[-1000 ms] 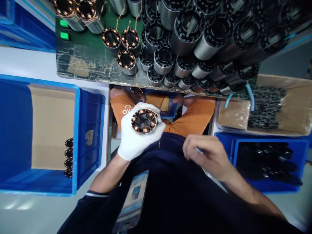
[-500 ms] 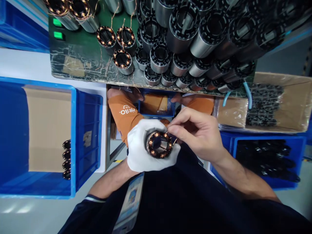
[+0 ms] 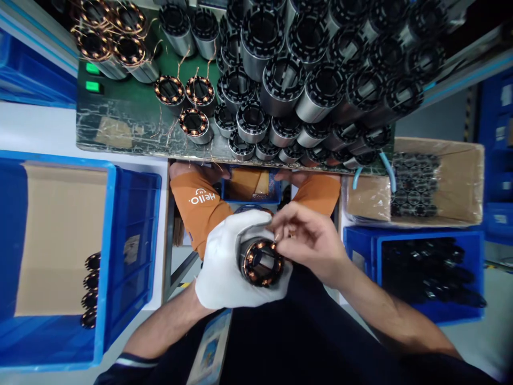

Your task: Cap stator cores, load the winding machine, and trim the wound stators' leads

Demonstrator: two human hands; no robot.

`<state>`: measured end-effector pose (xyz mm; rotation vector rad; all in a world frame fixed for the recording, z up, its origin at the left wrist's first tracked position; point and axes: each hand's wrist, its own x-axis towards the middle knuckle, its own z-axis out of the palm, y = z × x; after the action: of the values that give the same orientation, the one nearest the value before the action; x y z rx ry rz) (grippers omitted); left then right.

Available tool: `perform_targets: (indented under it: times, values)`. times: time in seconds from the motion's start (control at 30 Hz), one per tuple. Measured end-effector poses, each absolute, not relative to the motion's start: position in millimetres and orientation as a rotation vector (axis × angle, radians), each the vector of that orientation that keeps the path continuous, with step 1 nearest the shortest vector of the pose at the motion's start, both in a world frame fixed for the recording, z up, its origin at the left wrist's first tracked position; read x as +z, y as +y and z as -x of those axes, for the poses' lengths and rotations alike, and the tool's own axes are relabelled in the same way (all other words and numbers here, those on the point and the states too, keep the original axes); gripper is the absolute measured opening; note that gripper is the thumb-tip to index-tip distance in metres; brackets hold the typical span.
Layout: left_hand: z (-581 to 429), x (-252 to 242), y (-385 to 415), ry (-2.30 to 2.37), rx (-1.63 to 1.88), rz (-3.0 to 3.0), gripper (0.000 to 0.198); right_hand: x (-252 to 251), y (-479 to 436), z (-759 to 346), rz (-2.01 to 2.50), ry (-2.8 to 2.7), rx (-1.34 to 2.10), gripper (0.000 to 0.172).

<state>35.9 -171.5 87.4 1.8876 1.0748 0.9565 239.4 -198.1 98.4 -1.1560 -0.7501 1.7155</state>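
My left hand (image 3: 226,267), in a white glove, is wrapped round a wound stator (image 3: 260,261), a steel cylinder with copper coils showing at its open end. My bare right hand (image 3: 310,240) rests against the stator's upper right rim, its fingertips pinched together on a thin copper wire there. Both hands are held over my lap, below the bench edge.
A green bench top (image 3: 132,115) carries several wound stators (image 3: 188,101) and a large pile of bare stator cores (image 3: 304,80). A blue crate (image 3: 132,224) lined with cardboard stands at the left. At the right are a cardboard box (image 3: 452,182) and a blue crate (image 3: 425,272) of dark parts. Another person's orange sleeves (image 3: 200,200) show under the bench.
My right hand came up from my lap to the stator's rim and pinched a wire. My left hand lowered and tilted the stator toward me.
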Motion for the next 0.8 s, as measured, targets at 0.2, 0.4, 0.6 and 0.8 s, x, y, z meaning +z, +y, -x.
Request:
perform_targets:
  times: [0.2, 0.4, 0.6, 0.8]
  values:
    - [-41.0, 76.2, -162.3, 0.865, 1.153, -1.858, 0.07, 115.1, -194.8, -231.2, 1.295, -0.994, 1.454, 0.017]
    - [-37.7, 70.0, -163.3, 0.834, 1.207, -1.847, 0.052, 107.5, -190.4, -254.5, 1.392, -1.24, 1.215, 0.014]
    - [-27.2, 81.5, -162.8, 0.959, 0.917, -1.678, 0.049, 119.5, -196.0, -286.3, 1.367, -1.658, 0.665, 0.012]
    - [-30.5, 93.1, -155.0, 0.976, 0.776, -1.985, 0.035, 115.2, -195.2, -283.3, 1.111, -2.41, 0.362, 0.016]
